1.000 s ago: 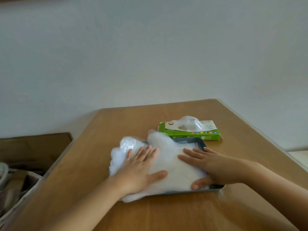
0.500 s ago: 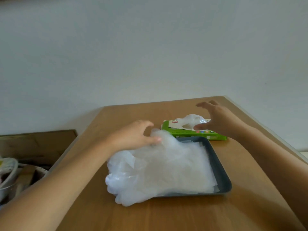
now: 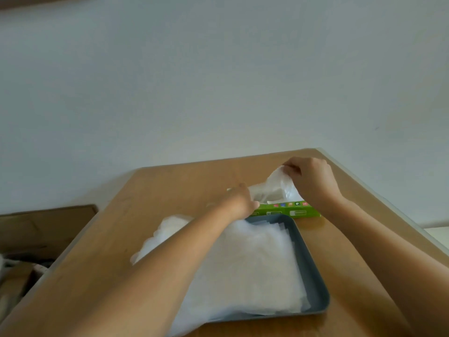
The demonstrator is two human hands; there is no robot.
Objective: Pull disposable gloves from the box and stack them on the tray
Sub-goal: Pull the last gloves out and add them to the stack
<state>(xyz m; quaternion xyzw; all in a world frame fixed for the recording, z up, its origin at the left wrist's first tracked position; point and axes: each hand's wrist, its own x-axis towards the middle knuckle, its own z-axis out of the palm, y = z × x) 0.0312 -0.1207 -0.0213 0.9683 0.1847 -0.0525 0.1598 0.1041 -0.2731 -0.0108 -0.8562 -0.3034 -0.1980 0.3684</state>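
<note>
The glove stack (image 3: 255,268) on the tray (image 3: 315,283) has been released, nearer than both grips. The left hand (image 3: 239,203) is now set against the box (image 3: 291,211), grip unreadable. Beside it a fresh glove (image 3: 279,184) is pinched by the right hand (image 3: 313,183): another pull is judged begun.

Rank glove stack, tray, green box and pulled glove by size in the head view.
1. glove stack and tray: alike; stack hides most of the tray.
2. green box, partly covered.
3. pulled glove, close to the box.
</note>
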